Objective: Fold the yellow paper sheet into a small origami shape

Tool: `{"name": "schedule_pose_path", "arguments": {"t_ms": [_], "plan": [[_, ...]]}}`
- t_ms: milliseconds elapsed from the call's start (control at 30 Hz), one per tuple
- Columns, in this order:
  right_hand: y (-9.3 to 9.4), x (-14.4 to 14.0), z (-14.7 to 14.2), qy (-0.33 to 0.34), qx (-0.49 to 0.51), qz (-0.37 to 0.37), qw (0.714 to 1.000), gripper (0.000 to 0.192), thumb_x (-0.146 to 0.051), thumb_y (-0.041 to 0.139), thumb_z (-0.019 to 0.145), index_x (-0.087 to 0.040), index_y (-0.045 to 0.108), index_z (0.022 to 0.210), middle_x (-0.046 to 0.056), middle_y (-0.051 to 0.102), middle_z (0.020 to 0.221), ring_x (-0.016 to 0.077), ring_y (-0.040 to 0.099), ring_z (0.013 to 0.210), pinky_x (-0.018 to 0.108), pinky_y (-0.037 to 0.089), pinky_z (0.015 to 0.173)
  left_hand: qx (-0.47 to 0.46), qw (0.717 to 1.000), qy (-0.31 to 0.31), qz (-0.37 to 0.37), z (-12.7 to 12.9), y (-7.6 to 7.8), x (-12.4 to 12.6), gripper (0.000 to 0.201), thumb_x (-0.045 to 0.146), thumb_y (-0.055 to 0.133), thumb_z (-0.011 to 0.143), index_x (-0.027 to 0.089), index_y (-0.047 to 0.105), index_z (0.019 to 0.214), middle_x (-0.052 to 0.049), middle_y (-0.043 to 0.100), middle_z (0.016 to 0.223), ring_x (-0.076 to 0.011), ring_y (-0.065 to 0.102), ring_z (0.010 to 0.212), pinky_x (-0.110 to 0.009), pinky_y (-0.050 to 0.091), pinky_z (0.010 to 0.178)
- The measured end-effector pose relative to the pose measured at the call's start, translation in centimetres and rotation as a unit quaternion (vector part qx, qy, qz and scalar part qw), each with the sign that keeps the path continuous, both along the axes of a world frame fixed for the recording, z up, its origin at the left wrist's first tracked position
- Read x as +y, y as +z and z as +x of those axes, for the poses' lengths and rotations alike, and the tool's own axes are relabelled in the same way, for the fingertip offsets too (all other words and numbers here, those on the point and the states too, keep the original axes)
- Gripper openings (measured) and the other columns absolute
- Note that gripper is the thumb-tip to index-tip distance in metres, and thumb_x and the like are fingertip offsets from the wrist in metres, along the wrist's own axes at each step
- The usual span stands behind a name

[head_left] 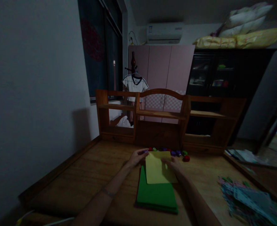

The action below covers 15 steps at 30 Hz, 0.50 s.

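Head view: your left hand (137, 157) and right hand (173, 164) pinch a yellow sheet (157, 169) over green paper (156, 194); the small punches (176, 153) at twelve o'clock could scatter if nudged.

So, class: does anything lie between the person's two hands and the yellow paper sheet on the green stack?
Nothing visible does. The left hand is at the far left corner of the yellow paper sheet and the right hand rests on its right edge. The small coloured punches sit beyond the sheet, not in between.
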State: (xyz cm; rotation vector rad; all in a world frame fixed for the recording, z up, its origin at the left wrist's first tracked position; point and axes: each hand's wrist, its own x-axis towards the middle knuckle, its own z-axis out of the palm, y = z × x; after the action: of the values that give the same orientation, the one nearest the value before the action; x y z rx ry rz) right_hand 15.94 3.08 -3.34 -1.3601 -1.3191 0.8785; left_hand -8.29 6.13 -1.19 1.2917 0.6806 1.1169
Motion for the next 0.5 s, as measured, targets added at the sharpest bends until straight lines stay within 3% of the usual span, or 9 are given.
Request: {"name": "schedule_pose_path", "arguments": {"t_ms": [233,500], "plan": [[1.5,-1.1,-0.2,0.025,0.011,0.000,1.000,0.034,-0.032,0.065,0.064,-0.012,0.065,0.092,0.010,0.069,0.088,0.0243,0.064,0.078,0.030,0.050,0.065,0.003,0.999,0.032,0.021,0.1,0.0,0.0,0.056,0.038,0.075,0.062,0.012,0.061,0.110,-0.014,0.063,0.106,-0.0222,0.060,0.093,-0.029,0.047,0.077],[1.5,-0.9,-0.4,0.036,0.020,-0.026,0.999,0.032,-0.030,0.064,0.063,-0.013,0.065,0.090,0.010,0.069,0.090,0.0235,0.064,0.076,0.029,0.049,0.062,-0.013,1.000,0.020,0.003,0.2,0.3,-0.1,0.055,0.041,0.074,0.062,0.012,0.062,0.108,-0.013,0.064,0.101,-0.0208,0.061,0.088,-0.027,0.048,0.074]]}}
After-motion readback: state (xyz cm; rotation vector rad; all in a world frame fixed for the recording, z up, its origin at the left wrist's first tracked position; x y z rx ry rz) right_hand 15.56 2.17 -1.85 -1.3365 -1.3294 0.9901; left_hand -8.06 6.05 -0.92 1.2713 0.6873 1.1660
